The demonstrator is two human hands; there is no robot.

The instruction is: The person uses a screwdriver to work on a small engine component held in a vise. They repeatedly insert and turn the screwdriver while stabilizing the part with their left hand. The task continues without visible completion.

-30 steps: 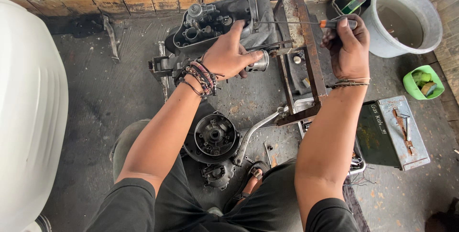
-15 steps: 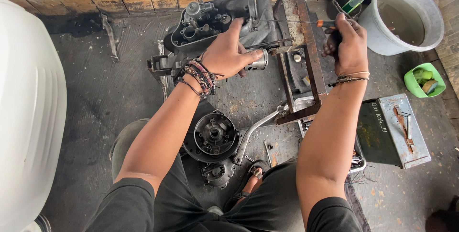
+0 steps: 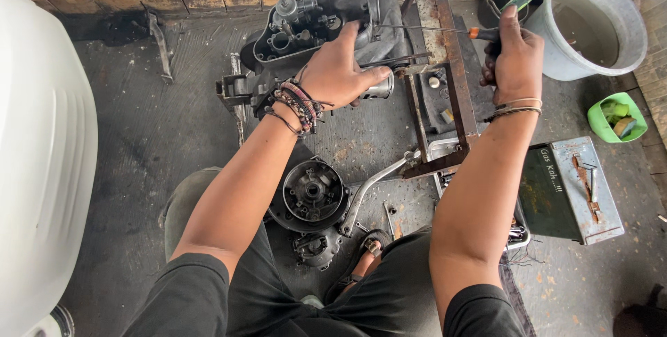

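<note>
Greasy grey metal round cover (image 3: 309, 193) and kick lever (image 3: 372, 183) lie on the floor nearest the knees, set aside at 6 o'clock. Left hand (image 3: 342, 69) presses flat, fingers curled, on the engine case (image 3: 326, 28) at 12 o'clock, likely steadying it. Right hand (image 3: 514, 59) is fisted round a long screwdriver (image 3: 431, 30) at 2 o'clock, shaft pointing into the case. Bucket (image 3: 590, 24) stands beyond it.

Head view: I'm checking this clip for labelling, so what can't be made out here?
- Screwdriver tip: hidden behind the rusty metal frame and engine casing.
- Left hand palm contact: covered by the hand itself.
- Right hand fingers wrap the handle, hiding its shape.
- Bucket and green tub: contents too small or murky to tell.
- White object: cut off by the left edge.
</note>
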